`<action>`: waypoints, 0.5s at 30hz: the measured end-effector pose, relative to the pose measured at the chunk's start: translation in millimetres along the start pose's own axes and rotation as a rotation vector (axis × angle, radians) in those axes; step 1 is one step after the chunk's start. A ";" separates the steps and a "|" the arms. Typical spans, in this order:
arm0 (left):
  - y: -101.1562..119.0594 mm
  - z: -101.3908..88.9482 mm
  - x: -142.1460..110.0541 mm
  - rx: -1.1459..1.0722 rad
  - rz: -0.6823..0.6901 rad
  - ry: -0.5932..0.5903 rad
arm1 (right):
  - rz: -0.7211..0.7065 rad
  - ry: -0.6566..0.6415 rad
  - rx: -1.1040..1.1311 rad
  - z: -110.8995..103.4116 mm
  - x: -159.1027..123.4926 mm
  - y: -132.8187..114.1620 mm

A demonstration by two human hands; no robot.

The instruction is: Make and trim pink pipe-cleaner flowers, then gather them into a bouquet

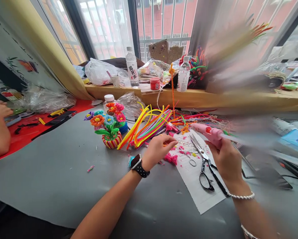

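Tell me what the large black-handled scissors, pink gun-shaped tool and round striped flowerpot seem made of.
Scissors: apparently polished metal blades, from their silvery shine; glossy black handles could be painted metal or plastic.
Pink tool: probably smooth plastic, given its moulded look.
Striped flowerpot: likely fuzzy pipe cleaners, judging by its soft-edged stripes.

Pink glue gun (215,134), red-striped flowerpot (112,141)

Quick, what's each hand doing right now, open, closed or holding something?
Left hand: curled into a loose pinch; whether it holds anything cannot be told.
Right hand: closed, holding the pink plastic glue gun.
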State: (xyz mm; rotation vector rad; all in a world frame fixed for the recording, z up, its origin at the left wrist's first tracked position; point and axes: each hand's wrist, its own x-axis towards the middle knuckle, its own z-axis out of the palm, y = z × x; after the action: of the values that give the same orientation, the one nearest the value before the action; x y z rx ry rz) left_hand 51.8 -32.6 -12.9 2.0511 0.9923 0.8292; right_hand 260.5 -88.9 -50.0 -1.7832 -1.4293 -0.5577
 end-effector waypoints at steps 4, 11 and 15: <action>31.5 18.7 -4.8 -0.704 -0.295 -0.432 | -0.154 0.019 -0.003 5.5 -0.6 1.6; 78.4 62.7 -21.3 -1.287 -0.467 -0.685 | -0.114 0.129 0.036 11.3 -1.7 2.8; 82.5 79.5 -29.3 -1.294 -0.433 -0.477 | -0.014 0.168 0.063 12.8 -2.1 2.9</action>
State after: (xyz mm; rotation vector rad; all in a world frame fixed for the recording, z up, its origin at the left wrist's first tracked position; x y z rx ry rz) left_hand 130.4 -119.6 2.6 0.7928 0.3709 0.4685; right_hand 261.1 -80.4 -60.1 -1.6379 -1.3307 -0.6462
